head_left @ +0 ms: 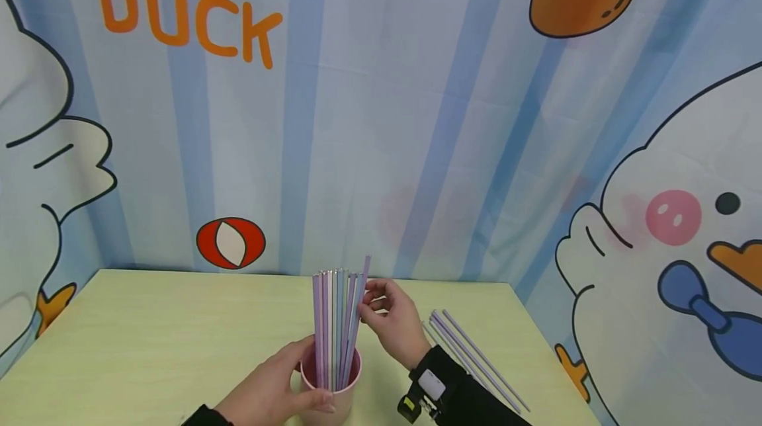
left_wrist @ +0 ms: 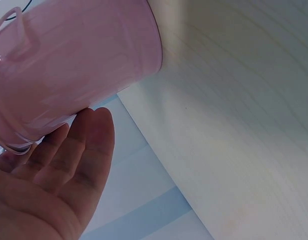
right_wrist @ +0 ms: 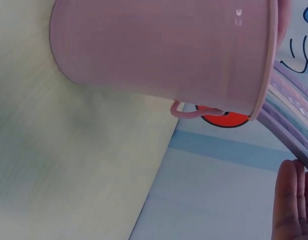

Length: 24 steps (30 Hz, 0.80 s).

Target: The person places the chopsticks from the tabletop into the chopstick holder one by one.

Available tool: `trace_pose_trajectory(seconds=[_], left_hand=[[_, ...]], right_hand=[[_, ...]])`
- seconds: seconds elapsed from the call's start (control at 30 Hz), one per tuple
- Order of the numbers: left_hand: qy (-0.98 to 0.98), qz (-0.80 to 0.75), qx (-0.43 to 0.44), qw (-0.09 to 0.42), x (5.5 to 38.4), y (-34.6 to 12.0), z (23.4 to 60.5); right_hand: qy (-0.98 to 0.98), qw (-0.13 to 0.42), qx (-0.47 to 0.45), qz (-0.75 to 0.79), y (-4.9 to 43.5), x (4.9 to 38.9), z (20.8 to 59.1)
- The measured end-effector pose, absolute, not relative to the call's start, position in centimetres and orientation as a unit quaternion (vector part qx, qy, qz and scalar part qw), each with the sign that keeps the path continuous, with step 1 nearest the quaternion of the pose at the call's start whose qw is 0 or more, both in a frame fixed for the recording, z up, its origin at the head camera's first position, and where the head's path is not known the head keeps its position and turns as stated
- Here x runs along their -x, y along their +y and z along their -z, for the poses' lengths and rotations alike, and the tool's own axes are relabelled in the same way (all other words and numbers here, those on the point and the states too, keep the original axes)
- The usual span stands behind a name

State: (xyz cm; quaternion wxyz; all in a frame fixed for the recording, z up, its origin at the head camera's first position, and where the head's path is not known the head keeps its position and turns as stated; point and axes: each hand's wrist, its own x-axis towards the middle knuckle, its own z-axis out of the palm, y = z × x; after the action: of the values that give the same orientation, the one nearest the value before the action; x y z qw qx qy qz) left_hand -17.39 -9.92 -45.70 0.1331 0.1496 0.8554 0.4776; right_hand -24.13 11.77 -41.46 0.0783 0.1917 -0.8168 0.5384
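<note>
A small pink pail (head_left: 340,407) with looped side handles stands on the table, holding a bundle of upright drinking straws (head_left: 335,330) in purple, blue and whitish tones. My left hand (head_left: 274,383) holds the pail near its rim, thumb at the front and fingers along the far side. In the left wrist view those fingers (left_wrist: 93,150) touch the pail's wall. To the right of the bundle, my right hand (head_left: 395,323) pinches a purple straw (head_left: 366,270) that rises above the others. In the right wrist view my right hand (right_wrist: 292,205) is partly cut off by the frame edge.
Several loose purple straws (head_left: 476,360) lie on the pale wooden table (head_left: 178,340), beside and partly behind my right sleeve (head_left: 470,393). A printed curtain (head_left: 369,115) with duck drawings hangs behind the table's far edge.
</note>
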Motion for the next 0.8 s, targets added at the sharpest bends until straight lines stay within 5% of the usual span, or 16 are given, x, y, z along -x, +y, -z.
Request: trace_pose_trajectory(seconds=[0.8], left_hand=[[0.855, -0.477, -0.159, 0.125, 17.4, -10.0, 45.7]], right_hand=[[-0.822, 0.041, -0.209, -0.528, 12.2, 23.4, 42.8]])
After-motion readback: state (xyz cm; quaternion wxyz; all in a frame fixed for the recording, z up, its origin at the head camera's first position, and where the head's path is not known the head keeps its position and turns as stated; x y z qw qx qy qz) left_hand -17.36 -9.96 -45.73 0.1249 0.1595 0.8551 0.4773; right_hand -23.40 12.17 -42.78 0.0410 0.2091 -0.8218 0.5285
